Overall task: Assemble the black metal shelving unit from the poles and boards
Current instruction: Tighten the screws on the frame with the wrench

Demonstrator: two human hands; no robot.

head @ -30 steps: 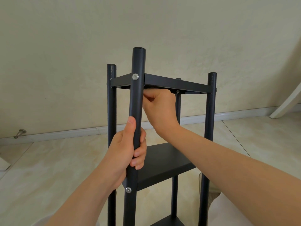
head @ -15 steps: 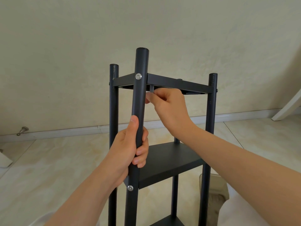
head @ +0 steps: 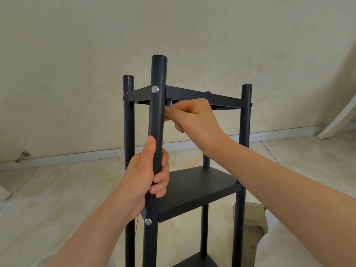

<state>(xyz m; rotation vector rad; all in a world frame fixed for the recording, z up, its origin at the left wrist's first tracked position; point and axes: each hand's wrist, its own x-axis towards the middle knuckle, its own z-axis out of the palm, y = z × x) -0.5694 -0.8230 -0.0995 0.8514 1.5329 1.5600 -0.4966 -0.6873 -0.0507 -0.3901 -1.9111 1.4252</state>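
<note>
Our left hand (head: pixel 146 176) is clenched round the near pole (head: pixel 158 116), with the thumb lying straight up its front, four fingers curled in from the right, and the wrist below and to the left. Above that grip, our right hand (head: pixel 194 120) reaches in from the right. It pinches a small grey metal piece (head: pixel 169 104) between thumb and forefinger, tight against the pole's right side and just under the top board (head: pixel 204 96). What that piece is we cannot tell (only slivers show above and below the fingertips).

The shelving unit (head: pixel 192 201) stands upright before us, its feet cut off by the lower edge. One silver screw (head: pixel 155 89) sits on the pole above the left hand's grip, level with the top board. A second screw (head: pixel 148 221) sits just below that grip, at the middle board (head: pixel 196 182). The far pole (head: pixel 206 160) is mostly hidden behind the right forearm and the boards. Down to the right of both grips lies something beige (head: pixel 252 228), partly behind the right pole (head: pixel 245 132) and too unclear to name.
</note>
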